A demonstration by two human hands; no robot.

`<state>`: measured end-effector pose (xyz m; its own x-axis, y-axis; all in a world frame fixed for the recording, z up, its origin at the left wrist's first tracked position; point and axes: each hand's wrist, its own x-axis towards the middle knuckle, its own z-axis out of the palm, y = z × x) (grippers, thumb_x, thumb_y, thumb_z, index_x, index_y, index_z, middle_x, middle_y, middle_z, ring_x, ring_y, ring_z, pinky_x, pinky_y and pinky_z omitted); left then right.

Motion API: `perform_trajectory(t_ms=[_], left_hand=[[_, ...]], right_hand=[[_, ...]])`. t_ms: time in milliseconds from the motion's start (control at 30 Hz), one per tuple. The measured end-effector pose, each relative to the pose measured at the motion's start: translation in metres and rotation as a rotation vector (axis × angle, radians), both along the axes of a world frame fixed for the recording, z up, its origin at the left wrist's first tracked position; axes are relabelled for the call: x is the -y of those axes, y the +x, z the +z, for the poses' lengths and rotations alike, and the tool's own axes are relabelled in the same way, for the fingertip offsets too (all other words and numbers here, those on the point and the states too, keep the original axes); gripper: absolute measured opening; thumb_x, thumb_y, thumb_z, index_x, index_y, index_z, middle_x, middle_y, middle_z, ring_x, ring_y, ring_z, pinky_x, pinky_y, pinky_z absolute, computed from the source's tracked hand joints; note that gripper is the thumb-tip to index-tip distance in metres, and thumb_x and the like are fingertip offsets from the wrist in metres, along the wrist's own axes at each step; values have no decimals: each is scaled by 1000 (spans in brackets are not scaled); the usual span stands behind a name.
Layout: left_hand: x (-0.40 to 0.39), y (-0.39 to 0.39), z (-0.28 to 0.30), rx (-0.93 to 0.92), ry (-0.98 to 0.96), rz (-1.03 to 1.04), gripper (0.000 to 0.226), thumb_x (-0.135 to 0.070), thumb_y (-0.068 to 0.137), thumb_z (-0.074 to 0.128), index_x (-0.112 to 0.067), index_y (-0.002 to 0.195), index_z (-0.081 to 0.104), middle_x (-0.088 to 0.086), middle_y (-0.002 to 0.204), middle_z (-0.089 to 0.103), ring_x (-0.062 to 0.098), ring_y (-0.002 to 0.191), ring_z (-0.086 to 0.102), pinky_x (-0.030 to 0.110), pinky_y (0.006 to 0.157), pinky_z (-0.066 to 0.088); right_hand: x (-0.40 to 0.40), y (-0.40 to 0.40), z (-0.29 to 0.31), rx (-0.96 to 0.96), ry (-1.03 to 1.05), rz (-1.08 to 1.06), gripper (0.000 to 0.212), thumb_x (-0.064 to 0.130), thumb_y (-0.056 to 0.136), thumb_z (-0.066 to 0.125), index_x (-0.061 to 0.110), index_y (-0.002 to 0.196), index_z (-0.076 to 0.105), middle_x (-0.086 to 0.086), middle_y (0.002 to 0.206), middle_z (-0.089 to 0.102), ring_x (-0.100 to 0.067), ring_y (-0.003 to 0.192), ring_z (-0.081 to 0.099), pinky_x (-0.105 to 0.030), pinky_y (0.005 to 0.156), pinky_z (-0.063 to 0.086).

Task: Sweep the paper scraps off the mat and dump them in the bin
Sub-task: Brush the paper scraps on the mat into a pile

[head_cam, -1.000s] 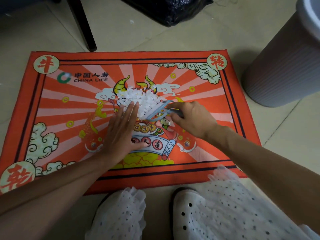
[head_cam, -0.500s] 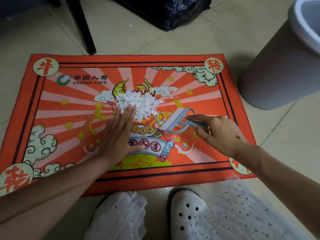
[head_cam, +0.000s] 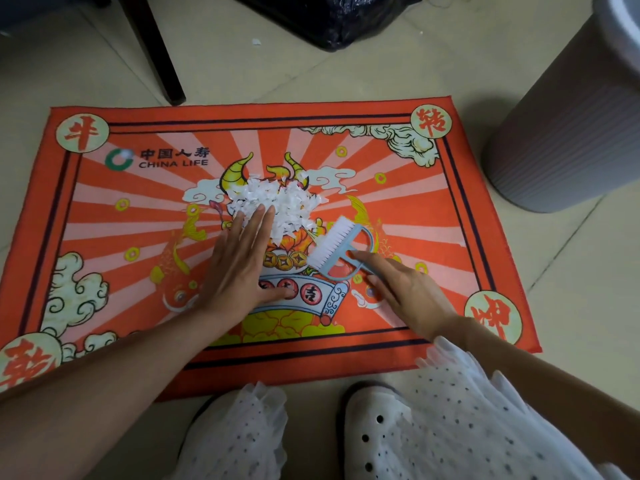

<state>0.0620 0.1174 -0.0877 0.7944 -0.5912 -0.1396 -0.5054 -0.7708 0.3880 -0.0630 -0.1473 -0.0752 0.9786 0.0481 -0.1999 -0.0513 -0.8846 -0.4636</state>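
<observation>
1. At the middle of the mat (head_cam: 86, 188), the left hand (head_cam: 239, 268) is lying flat, palm down, its fingers (head_cam: 254, 221) stretched out straight and close together, gripping nothing; the fingertips are touching the near edge of the paper scraps (head_cam: 277, 202).
2. Just to the right, the right hand (head_cam: 405, 289) is curling its fingers (head_cam: 363, 256) around the handle of a small blue brush (head_cam: 341, 245), closed on it, and the white bristles are pointing up and left toward the scraps, sitting just beside the pile without quite meeting it.
3. The paper scraps are sitting in one heaped white cluster on the printed artwork, between the two yellow horns, all of them on the mat, with the flat left hand on their near-left side and the brush on their near-right.
4. The mat itself is lying flat on the tiled floor (head_cam: 381, 71), orange-red with pale rays, clouds, fish and coins, round character badges in the corners and a "CHINA LIFE" logo at upper left.
5. Off the mat's far right corner, the bin (head_cam: 568, 133) is standing upright on the floor, grey and ribbed with a pale rim, well apart from the pile.
6. Beyond the far edge, a black bag (head_cam: 332, 19) is slumping on the tiles, a dark furniture leg (head_cam: 156, 53) is coming down near the mat's far edge, and one stray white scrap (head_cam: 256, 42) is lying on the floor between them.
7. Nearest the camera, a white perforated shoe (head_cam: 374, 431) and dotted white fabric (head_cam: 239, 434) are showing just off the mat's near edge.
</observation>
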Motion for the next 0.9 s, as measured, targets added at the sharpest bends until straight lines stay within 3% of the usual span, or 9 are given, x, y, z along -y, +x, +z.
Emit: perform_trajectory(t_ms=[100, 300, 433, 600, 800, 900], left_hand=[[1, 1, 0, 2, 10, -1, 127, -73, 66, 68, -31, 155, -13, -11, 162, -15, 18, 150, -14, 49, 119, 8], [-2, 1, 0, 10, -1, 8, 128, -69, 66, 73, -30, 155, -10, -8, 164, -12, 19, 151, -12, 50, 119, 8], [-6, -1, 2, 23, 9, 7, 130, -66, 66, 76, -30, 155, -11, -8, 164, -11, 22, 151, -11, 52, 118, 10], [-14, -6, 5, 14, -18, 11, 126, -74, 66, 67, -30, 155, -11, -8, 164, -10, 25, 151, -8, 56, 117, 13], [-13, -4, 1, 9, -24, 16, 127, -77, 63, 64, -30, 155, -11, -7, 165, -9, 25, 151, -7, 61, 116, 19], [-12, -1, 1, -24, -30, 13, 128, -90, 61, 54, -33, 155, -11, -10, 164, -11, 23, 151, -9, 62, 116, 18]], right_hand=[[-9, 23, 3, 8, -5, 31, 42, 40, 104, 30, 39, 145, 31, 3, 113, 61, -24, 92, 61, -33, 65, 46], [-15, 36, 21, 81, -16, 18, 40, 40, 100, 28, 40, 138, 38, 3, 117, 64, -29, 94, 64, -39, 66, 51], [-15, 20, 31, 101, -74, 4, 42, 41, 97, 29, 42, 138, 39, 7, 104, 66, -25, 83, 65, -38, 60, 51], [-34, 2, 18, 85, -44, -20, 40, 39, 102, 35, 41, 142, 35, 5, 116, 63, -26, 94, 65, -36, 67, 49], [-65, 6, -2, 13, 68, -59, 46, 34, 102, 37, 36, 146, 26, -4, 129, 57, -35, 100, 63, -42, 72, 52], [-71, 19, -2, 36, 69, -41, 46, 32, 102, 37, 33, 146, 27, -6, 126, 58, -35, 98, 63, -43, 70, 53]])
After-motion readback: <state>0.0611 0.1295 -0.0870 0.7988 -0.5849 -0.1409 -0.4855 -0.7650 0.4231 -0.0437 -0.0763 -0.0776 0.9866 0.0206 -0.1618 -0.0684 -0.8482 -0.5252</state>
